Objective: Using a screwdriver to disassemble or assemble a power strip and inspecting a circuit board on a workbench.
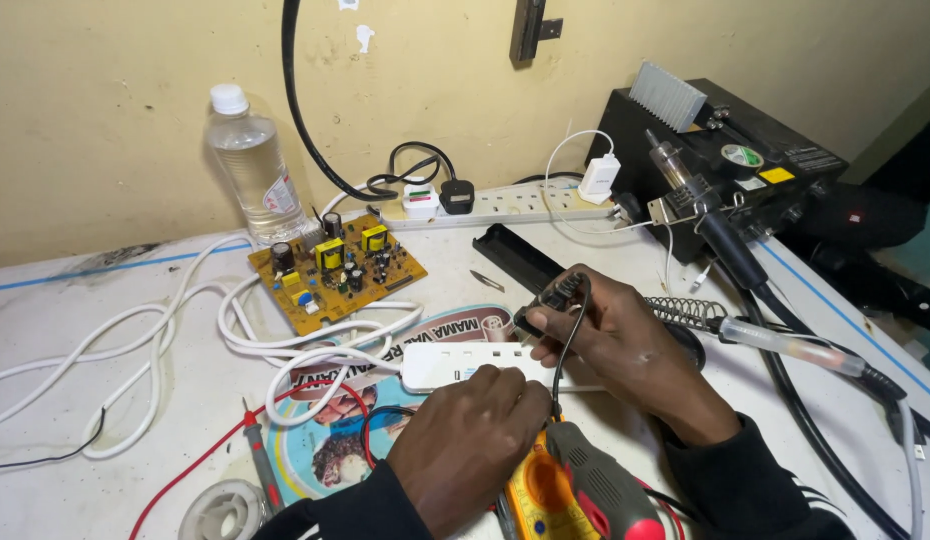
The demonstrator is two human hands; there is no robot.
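While the left hand (475,425) lies flat, knuckles up, on the white power strip (455,365), the right hand (610,340) pinches a black connector (560,293), apparently just beyond the strip's far edge.

I see a clear water bottle (253,165) by the wall, a yellow circuit board (335,270) beside it, a long white power strip (505,203) behind, and a black box (730,160) at right.

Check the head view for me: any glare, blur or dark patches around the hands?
Head view: sharp, evenly lit; soft shadows under the left hand and right hand; mild glare on the water bottle; the black box and far right corner are dim; edges bow slightly.
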